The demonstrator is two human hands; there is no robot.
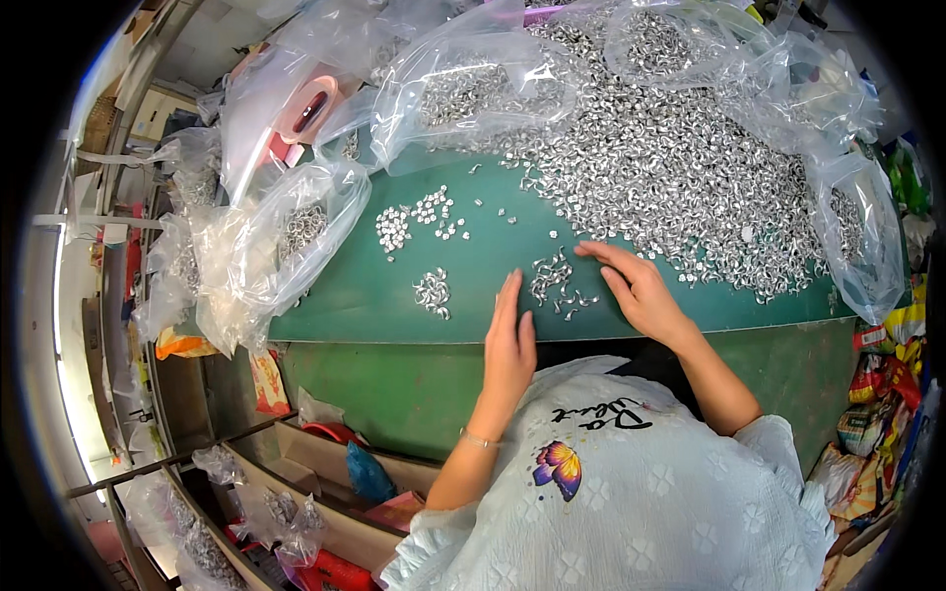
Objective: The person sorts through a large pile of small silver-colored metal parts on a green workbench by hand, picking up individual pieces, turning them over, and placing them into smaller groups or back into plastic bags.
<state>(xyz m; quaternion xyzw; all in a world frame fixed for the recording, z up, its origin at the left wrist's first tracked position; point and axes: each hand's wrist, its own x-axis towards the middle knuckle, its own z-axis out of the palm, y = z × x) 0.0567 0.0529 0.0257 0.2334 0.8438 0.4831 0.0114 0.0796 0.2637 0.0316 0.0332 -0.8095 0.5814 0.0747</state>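
Note:
On the green tabletop [365, 295], my left hand [508, 327] stands on edge with its fingers stretched out, holding nothing. Just right of it lies a small pile of curved silvery metal pieces [554, 283]. My right hand [631, 286] is on that pile's other side, fingers apart and bare. Beyond it spreads a large heap of the same shiny curved pieces [690, 177]. To the left of my left hand sits another small cluster of curved pieces [432, 293]. Farther off is a scattered group of small, blocky silvery pieces [394, 229].
Clear plastic bags [473, 94] with metal pieces line the far edge, and more bags [286, 241] hang at the left corner. A pink tray [307, 106] holds a dark red object. Compartments [325, 473] lie below left; colourful packages [877, 404] are stacked at right.

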